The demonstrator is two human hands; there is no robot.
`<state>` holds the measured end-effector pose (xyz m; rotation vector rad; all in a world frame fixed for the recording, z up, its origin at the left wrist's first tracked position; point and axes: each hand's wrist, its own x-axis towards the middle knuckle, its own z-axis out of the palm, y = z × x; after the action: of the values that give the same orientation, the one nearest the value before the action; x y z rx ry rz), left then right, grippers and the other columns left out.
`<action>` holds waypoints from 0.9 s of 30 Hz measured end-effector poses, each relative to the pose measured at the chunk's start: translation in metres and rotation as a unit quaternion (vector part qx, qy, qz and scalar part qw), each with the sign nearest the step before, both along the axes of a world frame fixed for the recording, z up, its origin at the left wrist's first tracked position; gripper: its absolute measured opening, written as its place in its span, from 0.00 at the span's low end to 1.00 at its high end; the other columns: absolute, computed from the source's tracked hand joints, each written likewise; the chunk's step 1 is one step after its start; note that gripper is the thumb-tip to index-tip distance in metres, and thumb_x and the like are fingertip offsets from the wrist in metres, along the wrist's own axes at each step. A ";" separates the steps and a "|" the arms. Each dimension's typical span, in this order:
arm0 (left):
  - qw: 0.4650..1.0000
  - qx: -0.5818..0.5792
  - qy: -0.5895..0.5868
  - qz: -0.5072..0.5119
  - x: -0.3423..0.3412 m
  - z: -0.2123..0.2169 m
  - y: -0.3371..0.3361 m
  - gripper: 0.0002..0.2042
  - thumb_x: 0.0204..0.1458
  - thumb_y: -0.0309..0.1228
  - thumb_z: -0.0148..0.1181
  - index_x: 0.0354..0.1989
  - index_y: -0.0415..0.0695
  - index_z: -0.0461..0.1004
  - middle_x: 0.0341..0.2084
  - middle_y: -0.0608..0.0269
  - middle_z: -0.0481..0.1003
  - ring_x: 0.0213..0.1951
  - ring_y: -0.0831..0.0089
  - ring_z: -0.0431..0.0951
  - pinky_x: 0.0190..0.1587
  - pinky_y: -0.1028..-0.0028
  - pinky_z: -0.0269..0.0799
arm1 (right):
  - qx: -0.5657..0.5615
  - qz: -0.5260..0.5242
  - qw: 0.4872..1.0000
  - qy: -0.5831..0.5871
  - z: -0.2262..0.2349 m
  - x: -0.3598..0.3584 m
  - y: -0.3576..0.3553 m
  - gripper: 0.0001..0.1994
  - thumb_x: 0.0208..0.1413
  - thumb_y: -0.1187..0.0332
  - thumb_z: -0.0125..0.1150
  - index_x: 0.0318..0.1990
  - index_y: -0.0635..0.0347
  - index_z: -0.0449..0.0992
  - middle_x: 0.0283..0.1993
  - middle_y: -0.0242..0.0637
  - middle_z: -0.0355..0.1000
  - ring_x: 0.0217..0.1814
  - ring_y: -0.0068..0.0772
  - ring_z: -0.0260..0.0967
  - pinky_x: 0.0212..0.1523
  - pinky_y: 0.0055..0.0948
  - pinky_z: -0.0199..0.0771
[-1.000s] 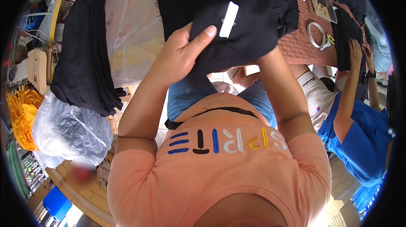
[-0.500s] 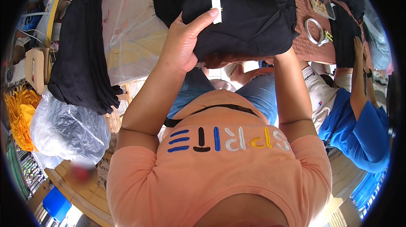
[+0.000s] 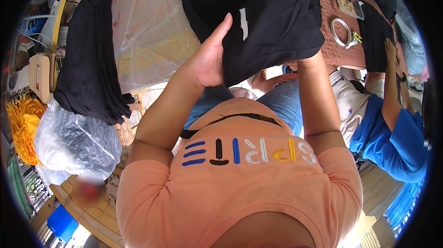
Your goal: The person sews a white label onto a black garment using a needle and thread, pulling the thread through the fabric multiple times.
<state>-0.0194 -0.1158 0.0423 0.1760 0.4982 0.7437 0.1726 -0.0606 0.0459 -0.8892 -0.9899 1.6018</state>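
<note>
A piece of black fabric (image 3: 277, 31) lies across the near edge of the table in front of me, its lower part hanging over that edge. A narrow white strip (image 3: 244, 24) sits on its upper face. At the fabric's left side is my left hand (image 3: 210, 58), its thumb stretched up and apart from the cloth. The other fingers of that hand are hidden beneath the fabric. My right hand is under the fabric's right lower corner, with only the wrist (image 3: 309, 62) showing, so its fingers are hidden.
Left of the fabric lies clear plastic sheeting (image 3: 147, 40), then a stack of black cloth (image 3: 90, 58). To the right are a white tape roll (image 3: 340, 32), yellow-green snips (image 3: 357, 37) and a clear tray (image 3: 348, 1). A person in blue (image 3: 392, 132) works at the right.
My left thumb has lifted off the white strip, and that hand has moved slightly down. The fabric's left part has shifted toward me, and the strip now lies uncovered and tilted.
</note>
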 end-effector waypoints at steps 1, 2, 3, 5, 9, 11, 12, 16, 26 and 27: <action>0.999 0.024 -0.005 0.023 0.003 0.000 0.000 0.30 0.57 0.53 0.48 0.60 0.42 0.62 0.58 0.55 0.66 0.58 0.62 0.66 0.63 0.61 0.58 | 0.000 -0.002 1.000 0.001 0.000 0.001 0.000 0.15 0.57 0.71 0.51 0.50 0.67 0.69 0.46 0.41 0.73 0.46 0.33 0.72 0.47 0.32 0.73; 0.998 0.048 -0.010 0.045 0.006 0.002 -0.001 0.30 0.56 0.52 0.50 0.60 0.42 0.62 0.58 0.55 0.65 0.59 0.62 0.65 0.64 0.61 0.56 | 0.000 -0.002 1.000 0.000 0.000 0.001 0.000 0.15 0.57 0.71 0.51 0.50 0.67 0.69 0.46 0.41 0.73 0.46 0.33 0.72 0.47 0.32 0.73; 0.993 0.065 -0.027 0.097 0.007 0.005 0.000 0.29 0.57 0.50 0.50 0.60 0.42 0.61 0.59 0.55 0.64 0.61 0.62 0.63 0.65 0.60 0.51 | 0.000 -0.002 1.000 0.001 0.000 0.000 -0.001 0.15 0.57 0.71 0.51 0.50 0.67 0.69 0.46 0.41 0.73 0.46 0.33 0.72 0.47 0.32 0.73; 0.974 0.139 0.021 0.176 -0.004 0.011 0.006 0.25 0.57 0.46 0.51 0.59 0.43 0.63 0.57 0.57 0.66 0.61 0.62 0.62 0.65 0.57 0.52 | 0.002 0.002 1.000 0.002 0.000 -0.002 -0.002 0.15 0.57 0.71 0.51 0.50 0.67 0.69 0.45 0.41 0.73 0.46 0.33 0.72 0.47 0.32 0.73; 0.909 0.303 0.220 0.186 -0.015 0.025 0.007 0.18 0.53 0.29 0.60 0.52 0.40 0.70 0.47 0.58 0.74 0.49 0.69 0.74 0.55 0.67 0.68 | 0.004 0.015 1.000 0.005 -0.001 -0.006 -0.006 0.15 0.57 0.71 0.51 0.50 0.67 0.69 0.45 0.41 0.73 0.46 0.33 0.72 0.46 0.32 0.73; 0.859 0.358 0.309 0.196 -0.008 0.051 0.002 0.17 0.47 0.19 0.62 0.48 0.38 0.73 0.40 0.60 0.76 0.41 0.76 0.76 0.48 0.75 0.72 | 0.007 0.020 1.000 0.010 -0.002 -0.011 -0.006 0.15 0.57 0.71 0.51 0.50 0.67 0.70 0.45 0.41 0.74 0.45 0.33 0.72 0.46 0.33 0.73; 0.844 0.379 0.330 0.190 -0.007 0.060 -0.001 0.17 0.47 0.19 0.62 0.48 0.37 0.73 0.40 0.61 0.76 0.41 0.76 0.76 0.47 0.75 0.71 | 0.006 0.021 1.000 0.014 -0.004 -0.017 -0.006 0.15 0.57 0.71 0.51 0.50 0.67 0.70 0.45 0.41 0.74 0.45 0.33 0.72 0.46 0.33 0.73; 0.803 0.423 0.382 0.175 -0.007 0.072 -0.005 0.16 0.47 0.19 0.61 0.47 0.36 0.74 0.39 0.62 0.76 0.41 0.78 0.75 0.47 0.77 0.69 | 0.010 0.026 0.999 0.016 -0.007 -0.034 -0.001 0.15 0.57 0.71 0.52 0.50 0.67 0.70 0.45 0.41 0.74 0.45 0.33 0.72 0.46 0.33 0.73; 0.876 0.262 0.345 0.211 -0.012 0.045 0.001 0.11 0.45 0.25 0.67 0.37 0.35 0.77 0.32 0.62 0.78 0.35 0.77 0.77 0.42 0.78 0.72 | 0.010 0.047 0.999 -0.011 -0.001 -0.019 0.003 0.14 0.57 0.71 0.52 0.50 0.67 0.70 0.44 0.40 0.74 0.44 0.33 0.72 0.45 0.33 0.72; 0.874 0.253 0.355 0.214 -0.011 0.041 0.002 0.11 0.45 0.26 0.67 0.36 0.35 0.77 0.31 0.62 0.78 0.35 0.76 0.78 0.42 0.77 0.72 | 0.009 0.048 0.999 -0.013 0.000 -0.017 0.002 0.14 0.57 0.71 0.52 0.50 0.67 0.70 0.44 0.40 0.74 0.44 0.33 0.72 0.45 0.33 0.72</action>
<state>-0.0301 -0.1135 0.0833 0.8754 1.0577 1.2439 0.1551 -0.0586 0.0458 -0.8624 -1.0774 1.6622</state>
